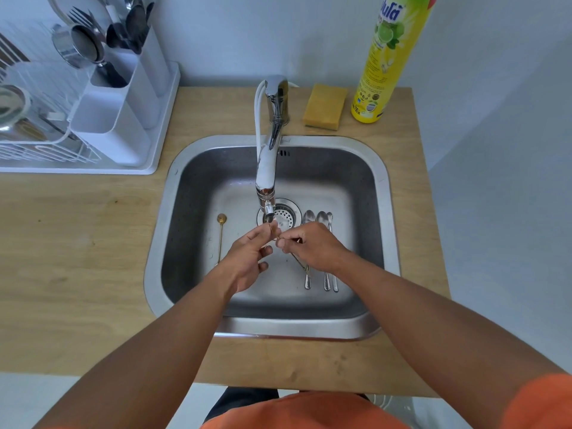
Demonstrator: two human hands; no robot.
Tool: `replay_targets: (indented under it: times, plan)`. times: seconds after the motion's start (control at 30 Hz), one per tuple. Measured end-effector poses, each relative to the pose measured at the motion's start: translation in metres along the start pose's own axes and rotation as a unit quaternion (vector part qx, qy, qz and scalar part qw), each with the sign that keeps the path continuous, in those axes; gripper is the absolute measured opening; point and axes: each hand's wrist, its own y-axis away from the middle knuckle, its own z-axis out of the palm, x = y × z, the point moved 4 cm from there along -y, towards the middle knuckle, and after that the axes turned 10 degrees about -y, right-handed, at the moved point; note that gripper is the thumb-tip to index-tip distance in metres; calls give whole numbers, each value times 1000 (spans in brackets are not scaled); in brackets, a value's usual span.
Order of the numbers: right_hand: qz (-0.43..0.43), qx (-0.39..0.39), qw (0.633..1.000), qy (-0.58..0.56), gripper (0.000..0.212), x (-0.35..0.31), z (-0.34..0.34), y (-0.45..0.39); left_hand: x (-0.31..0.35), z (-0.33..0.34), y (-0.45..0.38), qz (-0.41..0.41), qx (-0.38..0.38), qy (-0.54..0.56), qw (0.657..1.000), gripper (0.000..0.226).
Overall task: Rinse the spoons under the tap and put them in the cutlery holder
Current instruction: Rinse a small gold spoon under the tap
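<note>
While both hands, left hand (247, 255) and right hand (312, 246), pinch one thin gold spoon (297, 261) under the tap (268, 168), rinsing is underway; next it must travel far left to the cutlery holder (123, 97).

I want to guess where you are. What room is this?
Most likely a kitchen, at the washing-up spot. There is a steel sink with a tap, a drying rack with a cutlery holder, and a sponge beside dish soap.
</note>
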Motion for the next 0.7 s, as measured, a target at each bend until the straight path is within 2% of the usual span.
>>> replay_targets:
  times: [0.13, 0.3, 0.43, 0.57, 0.7]
  plan:
    - [2, 9, 1000, 27, 31, -2, 2, 0, 3, -2, -3, -12, 31, -3, 999, 32]
    - [16, 41, 999, -15, 16, -3, 3, 1, 11, -1, -6, -17, 70, -10, 997, 30]
    - [16, 46, 998, -30, 22, 3, 1, -1, 11, -2, -5, 20, 81, -26, 996, 17]
    - [16, 43, 999, -10, 29, 6, 0, 1, 13, 1, -4, 64, 97, -86, 990, 24]
    - [39, 31, 999, -18, 23, 8, 4, 3, 16, 5, -2, 62, 146, -97, 982, 32]
